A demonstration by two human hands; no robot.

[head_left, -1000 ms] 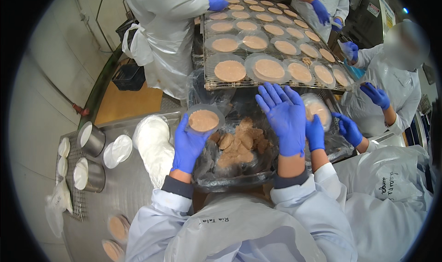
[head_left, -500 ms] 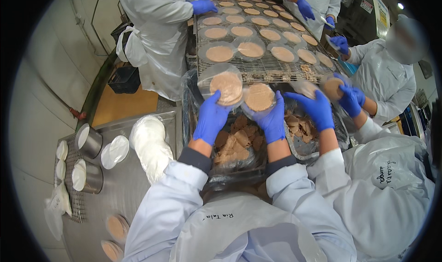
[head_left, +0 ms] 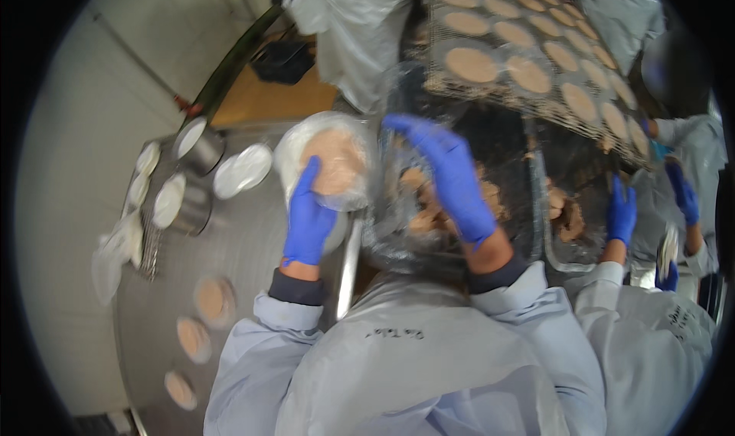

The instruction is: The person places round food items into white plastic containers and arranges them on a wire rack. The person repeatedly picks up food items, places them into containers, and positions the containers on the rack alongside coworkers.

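My left hand (head_left: 308, 225) is closed round the lower edge of a stack of pinkish-beige round patties (head_left: 337, 160) with clear film discs. Its thumb lies on top of the stack, over the steel table. White material shows round the stack's edge, partly hidden by it. My right hand (head_left: 452, 177) has its fingers stretched out and holds nothing. It hovers just right of the stack, above a plastic-lined tub (head_left: 375, 233) with broken beige pieces (head_left: 421, 214) in it. Both hands wear blue gloves.
Several patty stacks (head_left: 214, 302) lie on the steel table (head_left: 253, 264) at left, with white discs (head_left: 243, 170) and two steel cylinders (head_left: 184, 204). A wire conveyor (head_left: 490, 90) carries rows of patties at upper right. Co-workers' gloved hands (head_left: 622, 212) are at right.
My left hand has brought the patty stack leftward from the conveyor's end to above the table. My right hand no longer holds a patty. The whole view has turned left.
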